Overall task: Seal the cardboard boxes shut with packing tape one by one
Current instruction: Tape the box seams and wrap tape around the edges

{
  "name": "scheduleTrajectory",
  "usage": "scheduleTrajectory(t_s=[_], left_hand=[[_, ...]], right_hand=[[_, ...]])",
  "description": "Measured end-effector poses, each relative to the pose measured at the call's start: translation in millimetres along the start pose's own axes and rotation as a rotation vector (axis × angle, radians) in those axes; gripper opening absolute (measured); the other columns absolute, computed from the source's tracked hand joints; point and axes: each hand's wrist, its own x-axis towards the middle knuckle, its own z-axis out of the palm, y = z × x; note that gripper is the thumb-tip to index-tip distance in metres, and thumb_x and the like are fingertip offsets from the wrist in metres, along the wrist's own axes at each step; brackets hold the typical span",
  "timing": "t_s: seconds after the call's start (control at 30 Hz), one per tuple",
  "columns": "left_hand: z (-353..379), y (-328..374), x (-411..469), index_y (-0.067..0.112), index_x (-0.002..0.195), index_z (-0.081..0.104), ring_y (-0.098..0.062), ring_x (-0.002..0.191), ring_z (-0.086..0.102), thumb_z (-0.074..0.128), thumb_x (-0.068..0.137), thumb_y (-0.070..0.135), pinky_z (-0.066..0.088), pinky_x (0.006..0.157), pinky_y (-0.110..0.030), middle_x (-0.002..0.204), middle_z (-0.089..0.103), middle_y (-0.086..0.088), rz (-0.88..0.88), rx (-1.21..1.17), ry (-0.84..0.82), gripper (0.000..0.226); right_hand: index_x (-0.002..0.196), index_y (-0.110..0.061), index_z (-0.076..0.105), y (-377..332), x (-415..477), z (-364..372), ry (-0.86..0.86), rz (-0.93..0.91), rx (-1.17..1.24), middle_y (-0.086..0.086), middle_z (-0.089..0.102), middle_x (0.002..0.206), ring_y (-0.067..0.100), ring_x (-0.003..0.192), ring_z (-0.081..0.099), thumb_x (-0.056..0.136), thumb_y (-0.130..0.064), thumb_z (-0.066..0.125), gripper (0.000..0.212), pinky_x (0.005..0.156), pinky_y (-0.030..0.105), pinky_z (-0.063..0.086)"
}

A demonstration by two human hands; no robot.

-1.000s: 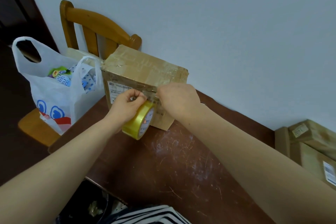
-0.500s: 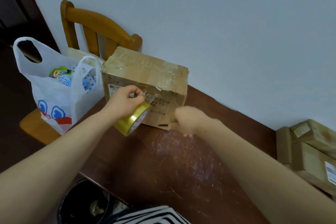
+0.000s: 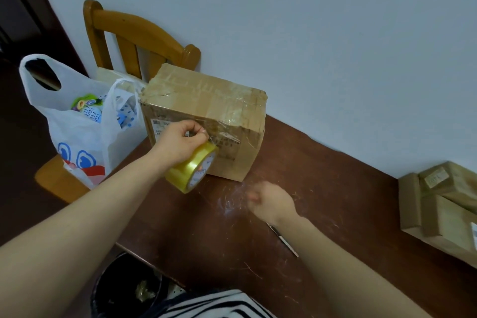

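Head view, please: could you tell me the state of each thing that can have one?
cardboard box, flaps shut, top taped, on the table
tape roll, gripped by left hand, strip stuck to box front
right hand, above table, blurred, grip unclear
plastic bag, open, filled, on chair
small boxes, shut, piled together

One cardboard box sits at twelve o'clock, and at least three stacked boxes lie at three o'clock. There is one tape roll at centre, with one plastic bag and one wooden chair at ten o'clock.
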Motion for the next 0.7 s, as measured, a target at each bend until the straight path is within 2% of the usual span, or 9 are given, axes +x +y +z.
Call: scheduleTrajectory(t_s=[0.1,0.17,0.23,0.27,0.33,0.4,0.5,0.57,0.7], left_hand=[[1,0,2,0.024,0.075,0.062,-0.014,0.072,0.054,0.065,0.088,0.021,0.045,0.068,-0.029,0.074,0.060,0.007,0.018,-0.003,0.020,0.013],[2,1,1,0.023,0.076,0.063,-0.017,0.079,0.058,0.065,0.088,0.022,0.050,0.077,-0.035,0.076,0.062,0.006,0.019,-0.024,0.023,0.012],[3,0,0,0.015,0.086,0.066,-0.019,0.081,0.059,0.065,0.088,0.024,0.051,0.082,-0.041,0.081,0.065,-0.001,0.027,-0.025,0.022,0.010],[2,-1,0,0.010,0.091,0.067,-0.021,0.081,0.058,0.065,0.088,0.025,0.051,0.083,-0.044,0.084,0.065,-0.006,0.032,-0.022,0.027,0.015],[0,-3,2,0.011,0.088,0.067,-0.024,0.082,0.059,0.065,0.088,0.026,0.050,0.080,-0.043,0.087,0.066,-0.014,0.051,0.001,0.023,0.015],[-2,-9,2,0.022,0.075,0.061,-0.022,0.080,0.058,0.066,0.087,0.027,0.044,0.070,-0.034,0.082,0.065,-0.009,0.072,0.117,-0.026,0.014],[-1,-24,-3,0.026,0.075,0.058,-0.020,0.078,0.056,0.066,0.085,0.031,0.038,0.066,-0.027,0.087,0.064,-0.002,0.054,0.320,-0.071,0.014],[0,-31,-6,0.023,0.077,0.060,-0.015,0.075,0.056,0.066,0.086,0.025,0.039,0.065,-0.024,0.088,0.065,-0.001,0.032,0.286,-0.058,0.011],[6,-29,-6,0.022,0.077,0.061,-0.004,0.058,0.048,0.066,0.086,0.020,0.034,0.048,-0.006,0.068,0.057,0.009,0.036,0.183,-0.064,0.011]], right_hand=[[0.091,-0.017,0.069,-59,-4,-56,0.459,-0.479,0.267,-0.010,0.059,0.076,0.010,0.071,0.054,0.085,-0.023,0.057,0.015,0.067,0.025,0.046],[0.111,-0.015,0.067,-83,8,-86,0.688,-0.629,0.262,-0.002,0.067,0.100,0.012,0.093,0.058,0.091,-0.026,0.054,0.026,0.081,0.025,0.045],[0.144,-0.012,0.038,-94,30,-108,0.521,-0.574,0.052,0.007,0.041,0.148,0.019,0.137,0.035,0.098,-0.035,0.048,0.053,0.109,0.029,0.027],[0.151,-0.012,0.021,-94,42,-112,0.398,-0.504,-0.120,0.007,0.020,0.158,0.018,0.145,0.018,0.099,-0.041,0.042,0.063,0.115,0.031,0.015],[0.153,-0.012,0.004,-90,58,-110,0.270,-0.434,-0.368,0.006,0.001,0.161,0.016,0.148,0.001,0.100,-0.048,0.032,0.070,0.118,0.032,-0.001],[0.153,-0.012,0.002,-85,67,-105,0.233,-0.440,-0.411,0.006,-0.002,0.161,0.016,0.148,-0.002,0.101,-0.049,0.028,0.069,0.117,0.030,-0.004],[0.153,-0.013,0.003,-82,72,-105,0.221,-0.458,-0.378,0.006,-0.002,0.161,0.016,0.148,-0.001,0.100,-0.049,0.030,0.069,0.117,0.029,-0.003],[0.153,-0.014,0.003,-82,74,-106,0.227,-0.454,-0.378,0.005,-0.001,0.161,0.015,0.148,0.000,0.101,-0.046,0.030,0.067,0.116,0.028,-0.002],[0.153,-0.013,0.002,-85,78,-99,0.269,-0.423,-0.457,0.005,-0.001,0.161,0.016,0.148,0.001,0.105,-0.035,0.024,0.058,0.116,0.027,-0.001]])
